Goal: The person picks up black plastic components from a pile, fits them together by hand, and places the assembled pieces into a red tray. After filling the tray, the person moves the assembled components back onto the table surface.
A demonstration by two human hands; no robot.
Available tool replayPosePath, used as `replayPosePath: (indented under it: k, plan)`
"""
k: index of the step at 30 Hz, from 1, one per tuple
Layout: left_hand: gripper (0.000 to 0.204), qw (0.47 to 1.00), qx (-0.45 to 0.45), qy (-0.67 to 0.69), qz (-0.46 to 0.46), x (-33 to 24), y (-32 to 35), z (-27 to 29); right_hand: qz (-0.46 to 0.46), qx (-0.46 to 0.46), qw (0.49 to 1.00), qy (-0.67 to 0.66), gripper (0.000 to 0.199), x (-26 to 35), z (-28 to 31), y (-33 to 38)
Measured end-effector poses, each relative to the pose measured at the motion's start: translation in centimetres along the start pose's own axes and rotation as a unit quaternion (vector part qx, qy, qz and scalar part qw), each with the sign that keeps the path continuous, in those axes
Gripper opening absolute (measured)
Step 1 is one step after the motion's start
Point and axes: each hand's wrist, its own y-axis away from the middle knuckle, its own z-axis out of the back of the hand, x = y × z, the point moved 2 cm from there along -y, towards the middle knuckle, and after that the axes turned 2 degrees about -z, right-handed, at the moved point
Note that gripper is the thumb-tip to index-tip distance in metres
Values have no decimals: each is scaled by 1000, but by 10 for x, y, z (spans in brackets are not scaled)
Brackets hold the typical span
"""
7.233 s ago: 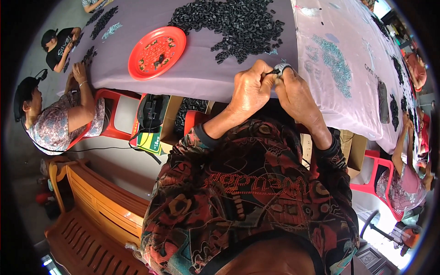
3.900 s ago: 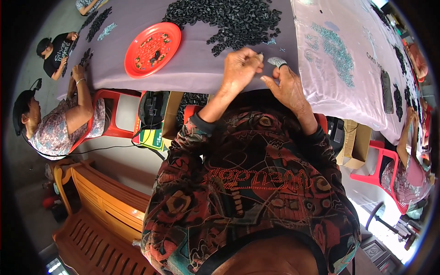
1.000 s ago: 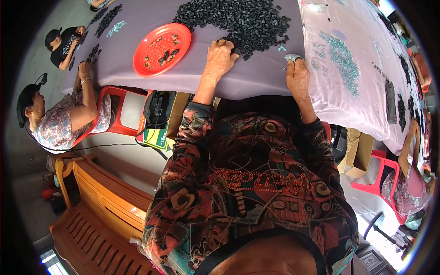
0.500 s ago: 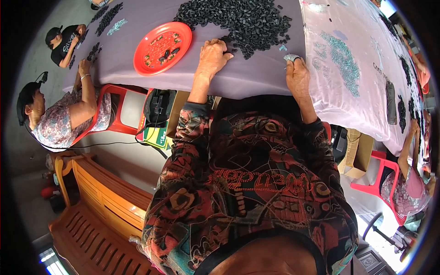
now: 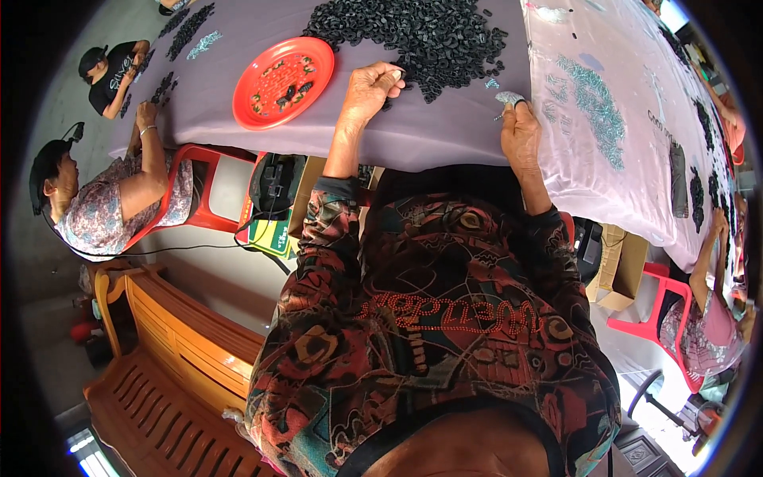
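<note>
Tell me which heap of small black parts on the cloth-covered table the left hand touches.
The big central heap of small black parts, beside the red plastic plate; left hand rests at its near edge.

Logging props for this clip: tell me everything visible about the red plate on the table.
The red plate is round and shallow with a raised rim, looks like glossy plastic, and lies flat on the purple tablecloth near the table's front edge. A few small dark and light pieces lie scattered in it. It sits to the left of the left hand and beside the heap of black parts. No hand touches it.
</note>
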Motion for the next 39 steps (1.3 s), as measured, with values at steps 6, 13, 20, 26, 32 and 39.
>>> replayPosePath:
  k: [6, 13, 20, 26, 32, 39]
  plan:
    - [16, 971, -64, -218, -69, -1, 1, 5, -9, -1, 1000, -1, 8, 1, -1, 0]
    - [11, 942, -75, -315, -87, -9, 3, 26, 33, 8, 999, 18, 9, 4, -1, 0]
    - [21, 916, 24, -395, -61, -9, 9, 24, 37, 16, 999, 25, 10, 4, -3, 1]
    - [18, 916, 40, -395, -54, -6, 7, 21, 51, 19, 997, 46, 11, 4, -4, 1]
    - [16, 939, 45, -338, -37, -1, 6, 26, 41, 33, 997, 48, 12, 5, -3, 2]
    - [14, 902, -63, -400, -149, -2, 5, 28, 50, 28, 997, 44, 12, 5, -4, 1]
